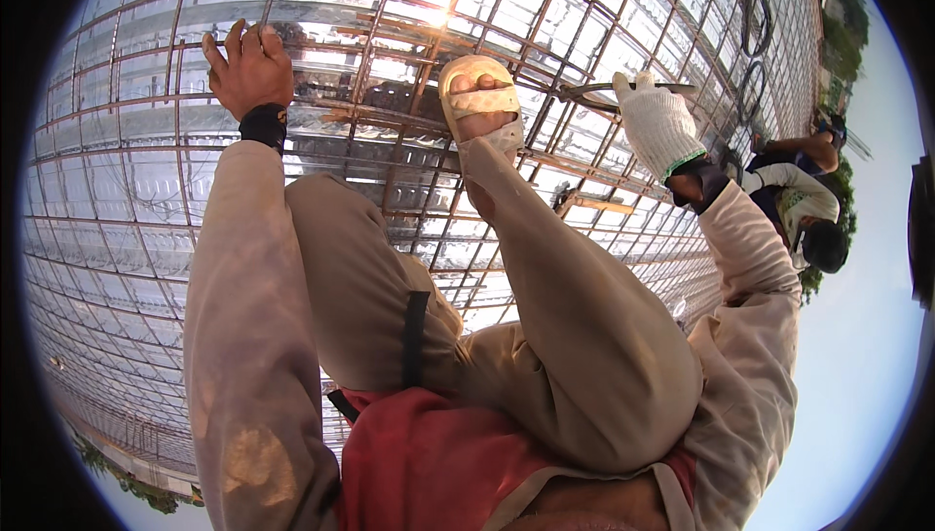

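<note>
My left hand [251, 71] is bare, with a dark wristband, and reaches over the rebar mesh [177, 73] at the upper left. Its fingers are apart and bent at the tips near a bar; nothing shows in them. A white knitted glove covers my right hand [658, 124], which is closed round the handles of dark metal pincers [596, 89]. The pincers' head points left, close to the crossing bars beyond my foot. Whether the jaws grip anything is too small to tell. My sandalled foot [481, 102] stands on the mesh between both hands.
Shiny corrugated metal decking [107, 175] lies under the bars. A short wooden piece [599, 204] sits right of my foot. Coils of dark wire or cable [755, 22] lie at the upper right. Two people [804, 190] bend over the mesh at the right, near the trees.
</note>
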`<state>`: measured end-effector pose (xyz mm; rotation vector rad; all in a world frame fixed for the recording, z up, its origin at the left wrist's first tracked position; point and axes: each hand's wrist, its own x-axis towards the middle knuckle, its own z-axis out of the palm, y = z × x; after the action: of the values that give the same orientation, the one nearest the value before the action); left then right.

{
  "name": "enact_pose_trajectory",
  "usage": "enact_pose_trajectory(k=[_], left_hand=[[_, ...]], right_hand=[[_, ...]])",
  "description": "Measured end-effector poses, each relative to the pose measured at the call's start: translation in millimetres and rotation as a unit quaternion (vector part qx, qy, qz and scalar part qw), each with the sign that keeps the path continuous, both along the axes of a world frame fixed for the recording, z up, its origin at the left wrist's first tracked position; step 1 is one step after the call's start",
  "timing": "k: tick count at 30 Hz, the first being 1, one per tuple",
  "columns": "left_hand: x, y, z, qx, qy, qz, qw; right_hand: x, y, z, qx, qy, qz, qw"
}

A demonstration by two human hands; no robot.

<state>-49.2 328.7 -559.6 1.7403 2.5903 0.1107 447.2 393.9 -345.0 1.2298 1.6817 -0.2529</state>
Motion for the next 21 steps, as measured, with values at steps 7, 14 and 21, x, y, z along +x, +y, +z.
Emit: enact_pose_trajectory(k=[7,14,21], left_hand=[[5.8,3.1,2.6,0.003,-0.002,-0.001,1.0],[1.5,2.0,1.9,0.008,-0.004,-0.001,1.0],[1.0,0.1,0.6,0.029,-0.014,-0.004,0.999]], right_hand=[[-69.0,-25.8,43.0,0.024,-0.052,0.119,0.991],[-45.8,-26.7,19.4,0.002,-0.045,0.163,0.986],[-18.0,-13.2,38.4,-0.086,0.136,0.13,0.978]])
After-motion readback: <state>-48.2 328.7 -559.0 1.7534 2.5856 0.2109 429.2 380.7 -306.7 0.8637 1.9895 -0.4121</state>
